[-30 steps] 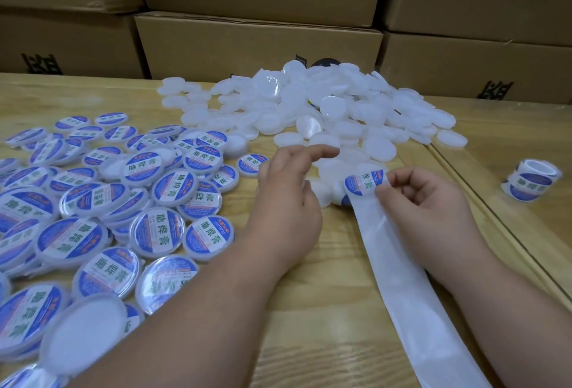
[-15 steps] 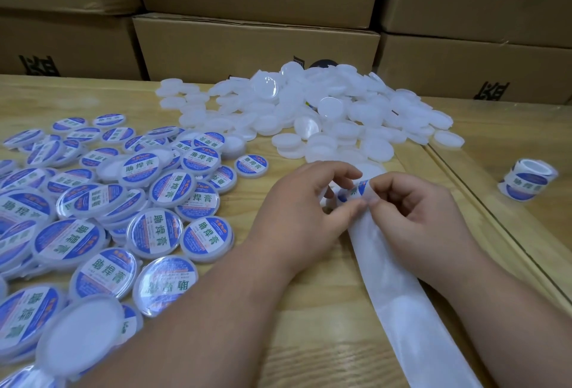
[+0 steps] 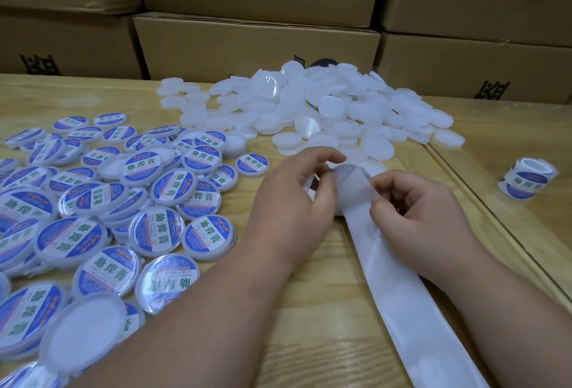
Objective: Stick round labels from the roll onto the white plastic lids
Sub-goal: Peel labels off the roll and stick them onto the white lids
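Since half a second ago, the blue round label is hidden as the white glossy backing strip (image 3: pixel 399 267) is pinched by both hands, left (image 3: pixel 294 199) and right (image 3: pixel 414 214), beside the plain white plastic lids (image 3: pixel 325 109). A hurried peel risks creasing it.

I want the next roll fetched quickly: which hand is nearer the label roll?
Right. The right hand lies between the left hand and the label roll.

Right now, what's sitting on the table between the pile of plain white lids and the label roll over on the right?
In the head view, only bare wooden table lies between the plain lids and the label roll.
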`<state>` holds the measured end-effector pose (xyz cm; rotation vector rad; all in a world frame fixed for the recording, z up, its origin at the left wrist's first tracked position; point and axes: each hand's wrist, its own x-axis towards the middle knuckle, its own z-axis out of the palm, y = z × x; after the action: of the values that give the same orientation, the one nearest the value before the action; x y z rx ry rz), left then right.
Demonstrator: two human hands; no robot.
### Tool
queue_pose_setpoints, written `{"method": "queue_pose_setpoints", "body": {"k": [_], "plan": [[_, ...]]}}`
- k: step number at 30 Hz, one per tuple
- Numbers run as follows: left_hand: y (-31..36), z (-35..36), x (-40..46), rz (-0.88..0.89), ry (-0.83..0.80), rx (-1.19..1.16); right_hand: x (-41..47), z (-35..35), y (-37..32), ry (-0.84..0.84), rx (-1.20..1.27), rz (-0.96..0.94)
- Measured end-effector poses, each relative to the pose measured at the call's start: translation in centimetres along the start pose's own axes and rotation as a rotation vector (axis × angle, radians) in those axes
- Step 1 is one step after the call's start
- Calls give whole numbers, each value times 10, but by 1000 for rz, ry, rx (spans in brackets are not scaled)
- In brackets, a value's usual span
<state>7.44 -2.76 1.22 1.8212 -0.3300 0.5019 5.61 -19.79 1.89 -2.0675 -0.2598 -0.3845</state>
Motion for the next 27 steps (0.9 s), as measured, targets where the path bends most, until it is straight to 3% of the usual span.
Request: {"method": "queue_pose_setpoints", "body": {"k": [8,13,17,27], "plan": [[5,-6,4,-73,159,-182,4,-2,4,118,-22,30],[9,-8,2,-113,64,-267,6,-3,-2,296,-140,-164],[12,-10,1,-156,18,-291,3,0,-5,276,-143,-353],[11,-9,1,-214,-77,-373,3,2,-6,280,-129,-402]]}}
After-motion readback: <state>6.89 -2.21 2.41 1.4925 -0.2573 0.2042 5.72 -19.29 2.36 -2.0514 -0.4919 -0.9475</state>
